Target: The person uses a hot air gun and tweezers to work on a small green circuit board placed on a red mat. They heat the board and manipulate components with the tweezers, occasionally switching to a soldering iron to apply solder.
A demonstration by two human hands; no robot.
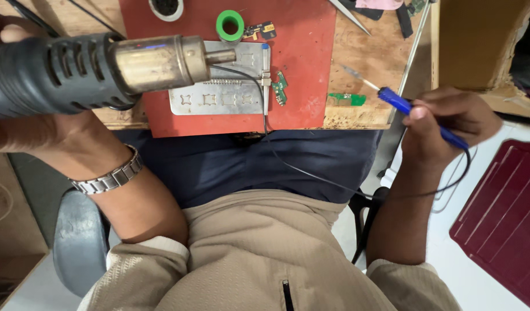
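My left hand (46, 131), with a metal wristwatch (106, 175) on its wrist, grips a dark grey hot air gun (51, 72). The gun's brass-coloured nozzle (219, 56) points right over a metal holder plate (219, 99) on a red mat (302, 52). My right hand (449, 118) holds a blue soldering iron (403, 105) like a pen beyond the table's right corner. Its tip aims left, above a small green circuit board (346, 99) on the wood. Another green board (280, 89) lies at the plate's right edge, beside a thin blue-topped tool (265, 72).
A green roll (229, 25), a white ring (166, 8) and tweezers (348, 14) lie at the far side of the wooden table (357, 55). A black cord (311, 175) runs across my lap. A dark red panel (501, 219) lies on the floor at right.
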